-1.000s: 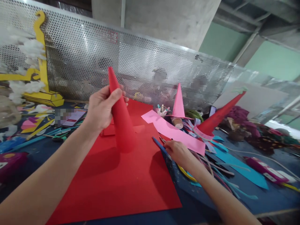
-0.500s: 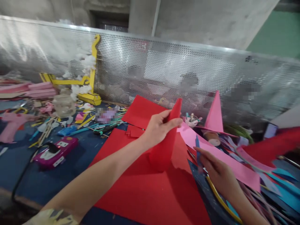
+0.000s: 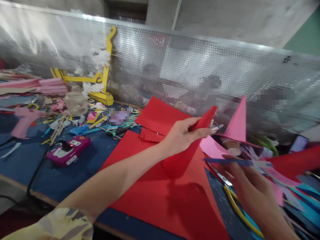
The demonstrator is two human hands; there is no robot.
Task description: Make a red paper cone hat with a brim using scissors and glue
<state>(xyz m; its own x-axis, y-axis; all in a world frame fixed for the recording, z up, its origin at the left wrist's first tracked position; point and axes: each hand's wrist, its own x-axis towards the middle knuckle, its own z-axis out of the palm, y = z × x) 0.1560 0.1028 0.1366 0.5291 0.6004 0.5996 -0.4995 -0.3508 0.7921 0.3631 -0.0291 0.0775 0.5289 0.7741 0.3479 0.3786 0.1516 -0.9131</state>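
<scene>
A red paper cone point(image 3: 178, 163) is pinched near its tip by my left hand point(image 3: 181, 135), thumb on the near side. It leans to the right above a large red paper sheet point(image 3: 150, 200) spread on the table. My right hand point(image 3: 250, 186), slightly blurred, grips a blue pen point(image 3: 225, 161) held almost level, one end pointing left toward the cone. Below that hand lie scissors with yellow handles point(image 3: 233, 200), partly covered by it. More red paper point(image 3: 160, 113) rests behind my left hand.
A pink paper cone point(image 3: 237, 123) stands at the back right, near paper strips. On the left are a purple power socket point(image 3: 71, 153) with a cable, a pink glue gun point(image 3: 25, 121), a glass jar point(image 3: 76, 103) and a yellow frame point(image 3: 106, 73). A perforated metal screen point(image 3: 175, 63) closes off the back.
The pen has swung from nearly upright to almost level as my right hand shifted right. The red cone's tip tilts further right in my left hand. The whole view has shifted slightly.
</scene>
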